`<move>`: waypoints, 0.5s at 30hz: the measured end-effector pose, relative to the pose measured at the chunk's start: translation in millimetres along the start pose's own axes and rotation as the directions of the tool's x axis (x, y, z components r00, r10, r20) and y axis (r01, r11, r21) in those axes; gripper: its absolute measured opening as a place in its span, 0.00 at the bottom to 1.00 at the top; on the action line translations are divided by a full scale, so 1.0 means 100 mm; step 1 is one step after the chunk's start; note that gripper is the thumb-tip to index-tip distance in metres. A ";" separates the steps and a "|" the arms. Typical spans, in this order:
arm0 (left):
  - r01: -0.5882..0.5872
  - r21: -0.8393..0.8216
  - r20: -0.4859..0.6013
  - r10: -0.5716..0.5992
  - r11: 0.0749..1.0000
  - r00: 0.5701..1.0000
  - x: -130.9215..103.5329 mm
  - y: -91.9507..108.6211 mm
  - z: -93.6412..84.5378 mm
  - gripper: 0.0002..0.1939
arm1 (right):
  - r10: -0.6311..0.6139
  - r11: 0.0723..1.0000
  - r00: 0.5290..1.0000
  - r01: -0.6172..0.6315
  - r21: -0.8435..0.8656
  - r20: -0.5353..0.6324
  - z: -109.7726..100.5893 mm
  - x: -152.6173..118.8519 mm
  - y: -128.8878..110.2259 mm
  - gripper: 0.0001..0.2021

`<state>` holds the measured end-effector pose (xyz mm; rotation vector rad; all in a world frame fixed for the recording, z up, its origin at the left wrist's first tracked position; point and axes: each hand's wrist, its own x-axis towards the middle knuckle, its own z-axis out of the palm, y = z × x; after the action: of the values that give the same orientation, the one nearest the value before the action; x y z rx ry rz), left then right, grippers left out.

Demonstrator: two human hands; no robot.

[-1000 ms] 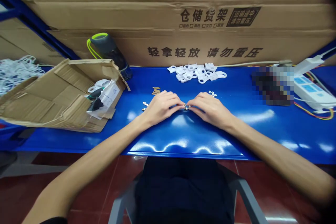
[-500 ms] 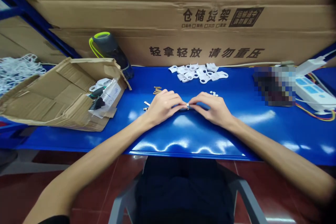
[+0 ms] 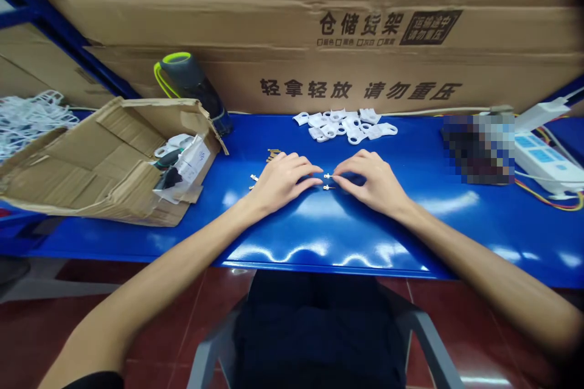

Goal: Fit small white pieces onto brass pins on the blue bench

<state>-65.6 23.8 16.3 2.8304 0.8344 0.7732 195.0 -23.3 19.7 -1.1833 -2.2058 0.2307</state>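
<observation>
My left hand [image 3: 289, 179] hovers over the blue table, its thumb and fingertips apart with nothing visible between them. Facing it, my right hand [image 3: 369, 182] has thumb and index finger closed at the end of a tiny white-and-metal part [image 3: 327, 176]. Just below lies a similar small part [image 3: 326, 187] with a thin brownish tail. Behind my left hand are thin brass-coloured strips [image 3: 272, 154], partly covered. More little metal-and-white parts [image 3: 254, 178] lie by its wrist.
White plastic pieces with round holes [image 3: 349, 126] are heaped at the back. An open cardboard box [image 3: 91, 164] holding tools and a plastic bag stands left, before a dark bottle [image 3: 196, 88]. On the right are a power strip [image 3: 542, 158] and wires.
My hands, whose fingertips met at one small part, have drawn slightly apart. The left fingers have opened, and two small parts now show between the hands. White bits behind my right hand are now hidden.
</observation>
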 end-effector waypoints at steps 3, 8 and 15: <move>0.067 0.063 -0.026 -0.066 0.996 0.997 0.00 -0.04 -0.06 0.15 | 0.019 0.999 1.000 -0.018 -0.047 0.021 0.03 -0.01 0.06 0.07; 0.172 0.155 -0.093 -0.159 0.973 0.983 0.00 -0.16 -0.15 0.13 | -0.004 0.998 0.997 0.009 -0.058 0.078 0.05 -0.02 0.09 0.09; 0.167 0.149 -0.023 -0.165 0.975 0.986 -0.01 -0.20 -0.11 0.11 | -0.006 0.998 0.995 0.012 -0.060 0.097 0.06 -0.02 0.09 0.08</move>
<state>-81.7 39.7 21.1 2.8372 1.1608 0.7308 198.6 -19.3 10.5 -1.2176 -2.3170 0.2233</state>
